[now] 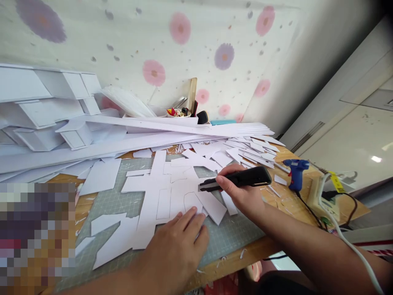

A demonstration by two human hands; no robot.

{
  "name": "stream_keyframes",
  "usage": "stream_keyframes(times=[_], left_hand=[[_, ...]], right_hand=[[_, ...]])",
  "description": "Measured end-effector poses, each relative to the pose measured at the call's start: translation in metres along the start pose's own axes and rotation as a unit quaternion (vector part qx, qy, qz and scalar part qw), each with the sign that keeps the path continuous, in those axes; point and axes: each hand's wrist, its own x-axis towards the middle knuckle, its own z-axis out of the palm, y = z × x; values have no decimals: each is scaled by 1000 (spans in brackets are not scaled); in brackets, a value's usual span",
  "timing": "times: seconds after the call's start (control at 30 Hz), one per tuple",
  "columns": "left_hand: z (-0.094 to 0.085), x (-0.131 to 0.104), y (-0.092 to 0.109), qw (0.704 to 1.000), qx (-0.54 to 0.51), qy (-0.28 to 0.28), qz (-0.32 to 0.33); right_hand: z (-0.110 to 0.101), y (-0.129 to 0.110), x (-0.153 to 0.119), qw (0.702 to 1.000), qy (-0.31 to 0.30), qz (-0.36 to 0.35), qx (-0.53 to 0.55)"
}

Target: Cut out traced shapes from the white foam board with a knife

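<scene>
A white foam board piece (178,184) with pencil outlines drawn on it lies on the grey-green cutting mat (123,205). My left hand (181,241) rests palm down at the near edge of this board, its fingers slightly spread and pointing away. In my right hand (238,188) is a black utility knife (245,178), gripped with the tip pointing left over the right part of the board. Other cut white pieces (116,243) lie beside it on the mat.
A blue glue gun (297,172) stands at the right near a power strip (321,200) with cables. Behind lie long white strips (184,135) and a heap of scraps (251,149). White folded board shapes (73,133) are stacked at the left.
</scene>
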Motion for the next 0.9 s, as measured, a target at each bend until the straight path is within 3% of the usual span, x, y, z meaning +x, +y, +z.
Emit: stream_keyframes(times=[0.1, 0.3, 0.7, 0.9], left_hand=[[-3, -3, 2, 999, -28, 25, -7], [-13, -2, 4, 995, -99, -20, -20], [-6, -2, 2, 999, -28, 19, 23], [-9, -1, 2, 998, -33, 39, 23]], right_hand=[[1, -5, 2, 998, -23, -37, -35], [5, -5, 1, 998, -36, -22, -48], [8, -1, -2, 995, -41, -67, -67], [8, -1, -2, 994, -52, -58, -75]])
